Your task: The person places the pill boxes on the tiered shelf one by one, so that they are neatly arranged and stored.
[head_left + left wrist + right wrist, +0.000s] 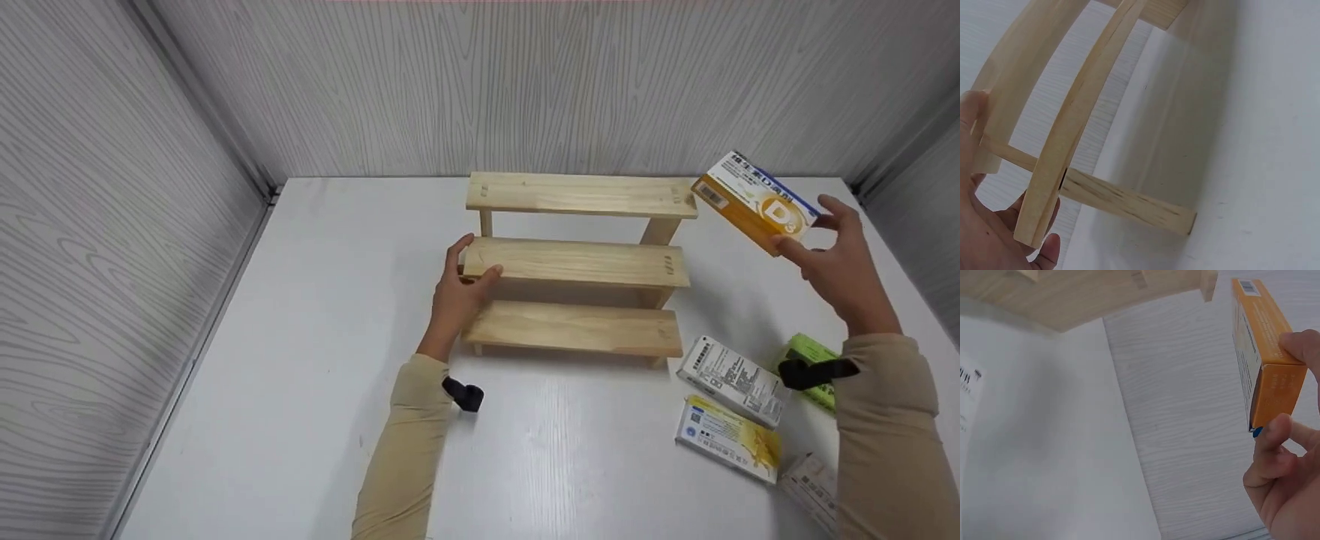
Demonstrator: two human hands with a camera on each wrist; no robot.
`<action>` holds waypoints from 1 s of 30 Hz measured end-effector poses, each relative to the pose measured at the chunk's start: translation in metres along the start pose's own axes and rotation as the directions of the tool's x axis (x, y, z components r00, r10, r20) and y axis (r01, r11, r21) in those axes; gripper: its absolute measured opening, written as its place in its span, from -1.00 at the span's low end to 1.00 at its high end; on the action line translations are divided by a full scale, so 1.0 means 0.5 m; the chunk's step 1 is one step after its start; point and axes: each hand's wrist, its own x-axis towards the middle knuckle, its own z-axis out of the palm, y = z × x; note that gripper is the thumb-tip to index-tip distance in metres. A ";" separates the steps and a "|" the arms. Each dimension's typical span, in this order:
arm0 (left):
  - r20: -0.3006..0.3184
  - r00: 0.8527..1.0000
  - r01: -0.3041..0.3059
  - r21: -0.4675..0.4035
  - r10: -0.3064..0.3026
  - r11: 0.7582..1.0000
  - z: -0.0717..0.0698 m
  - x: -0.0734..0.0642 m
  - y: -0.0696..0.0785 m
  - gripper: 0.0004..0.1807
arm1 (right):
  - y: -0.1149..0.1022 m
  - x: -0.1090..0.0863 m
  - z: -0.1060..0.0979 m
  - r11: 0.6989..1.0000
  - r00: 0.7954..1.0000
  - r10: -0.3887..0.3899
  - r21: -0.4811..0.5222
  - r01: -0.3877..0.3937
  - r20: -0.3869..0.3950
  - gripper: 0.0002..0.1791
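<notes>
In the head view a three-step wooden rack point(577, 262) stands on the white table. My left hand point(457, 296) grips the left end of its middle shelf, thumb at the front edge and fingers behind; the left wrist view shows the fingers around that shelf end point(1033, 225). To the right of the top shelf, my right hand point(840, 262) holds a white and orange vitamin D medicine box point(757, 199) in the air, tilted. In the right wrist view the thumb and fingers pinch one end of the box point(1266, 343).
Right of the rack lie a white box with a barcode point(735, 379), a yellow and white box point(727, 439), a green pack point(814, 352) and a pale box point(814, 484), partly hidden by the right sleeve. Wood-grain walls point(525, 82) enclose the table at the back and sides.
</notes>
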 end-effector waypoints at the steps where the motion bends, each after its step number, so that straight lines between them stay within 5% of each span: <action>1: 0.003 1.000 0.003 0.000 -0.003 1.000 0.001 -0.001 0.000 -0.19 | -0.011 0.001 0.003 1.000 1.000 -0.001 0.004 0.001 -0.002 -0.02; 20: -0.002 1.000 -0.003 0.045 0.003 0.999 -0.001 -0.016 -0.016 -0.19 | -0.175 0.044 0.120 0.981 0.982 -0.181 0.086 0.176 0.053 -0.09; 30: -0.010 1.000 0.011 0.059 -0.010 0.998 -0.007 -0.020 -0.013 -0.19 | -0.246 0.068 0.190 0.967 0.955 -0.234 0.149 0.208 0.185 -0.08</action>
